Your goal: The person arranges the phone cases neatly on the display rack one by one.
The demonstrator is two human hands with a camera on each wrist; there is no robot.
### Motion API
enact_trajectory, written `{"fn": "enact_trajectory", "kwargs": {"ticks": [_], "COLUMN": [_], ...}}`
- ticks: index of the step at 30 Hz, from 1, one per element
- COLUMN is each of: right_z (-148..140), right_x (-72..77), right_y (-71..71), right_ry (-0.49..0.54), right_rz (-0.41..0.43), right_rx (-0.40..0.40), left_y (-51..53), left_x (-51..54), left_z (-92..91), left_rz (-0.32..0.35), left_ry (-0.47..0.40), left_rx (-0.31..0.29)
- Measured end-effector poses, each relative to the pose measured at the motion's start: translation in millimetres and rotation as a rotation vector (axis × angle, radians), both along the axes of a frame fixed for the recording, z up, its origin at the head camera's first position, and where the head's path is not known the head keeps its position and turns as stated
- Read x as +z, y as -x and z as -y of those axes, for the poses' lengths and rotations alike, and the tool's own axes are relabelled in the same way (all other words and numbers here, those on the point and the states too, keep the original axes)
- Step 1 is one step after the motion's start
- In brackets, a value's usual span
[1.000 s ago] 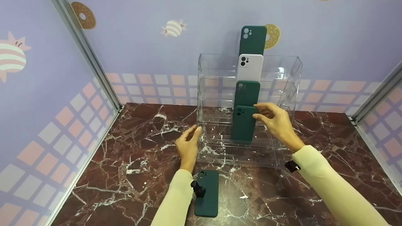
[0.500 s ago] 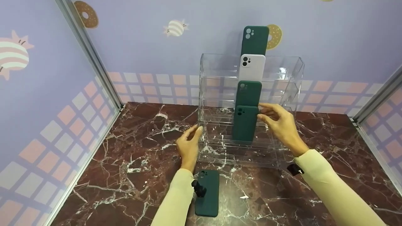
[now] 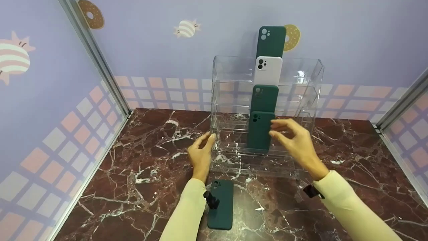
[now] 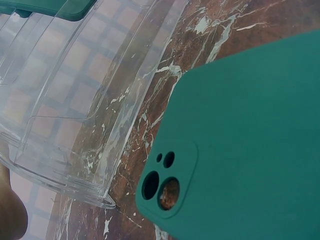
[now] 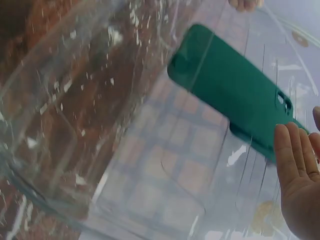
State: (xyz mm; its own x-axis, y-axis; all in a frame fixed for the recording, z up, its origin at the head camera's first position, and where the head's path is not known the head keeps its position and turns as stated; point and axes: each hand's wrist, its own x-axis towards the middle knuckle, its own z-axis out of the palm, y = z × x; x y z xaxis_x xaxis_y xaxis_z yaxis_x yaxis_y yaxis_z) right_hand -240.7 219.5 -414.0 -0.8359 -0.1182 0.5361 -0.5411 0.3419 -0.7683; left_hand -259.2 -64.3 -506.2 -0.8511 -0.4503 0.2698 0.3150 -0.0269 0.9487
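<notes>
My left hand (image 3: pixel 201 154) pinches the left edge of a clear tiered display rack (image 3: pixel 230 160); a fingertip (image 4: pixel 11 212) shows beside its side wall in the left wrist view. The front green phone case (image 3: pixel 260 137) stands upright in a low tier. Behind it, rising in steps, are another green phone case (image 3: pixel 264 97), a white one (image 3: pixel 269 72) and a dark green one (image 3: pixel 271 43). My right hand (image 3: pixel 296 140), fingers loosely bent, is at the front case's right edge without gripping it; whether the fingertips touch it I cannot tell. In the right wrist view, its fingers (image 5: pixel 292 150) look fairly straight.
One more green phone case (image 3: pixel 222 207) lies flat on the marbled table (image 3: pixel 143 204), beside my left forearm and partly behind the black wrist camera (image 3: pixel 211 199). Patterned panels enclose the back and both sides.
My right hand has let go of the front case's upper edge and moved slightly lower along its right side. The cases stay in place. My left hand keeps its position on the rack.
</notes>
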Motion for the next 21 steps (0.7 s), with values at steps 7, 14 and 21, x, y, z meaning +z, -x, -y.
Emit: {"fn": "enact_trajectory", "kwargs": {"ticks": [7,14,21], "right_z": [14,28,33], "right_x": [-20.6,-42.2,-55.0], "right_y": [-18.2,-31.0,-36.5], "right_ry": [-0.051,-0.092,-0.116], "right_rz": [0.033,0.049,0.095], "right_rx": [0.1,0.159,0.185], "left_y": [0.3,1.9,-0.1], "left_x": [2.0,0.1,1.9], "left_z": [-0.8,-1.1,0.5], "left_rz": [-0.014,-0.003,-0.01], "left_ry": [-0.027,-0.039,-0.057], "left_rx": [-0.007,-0.004,-0.027]}}
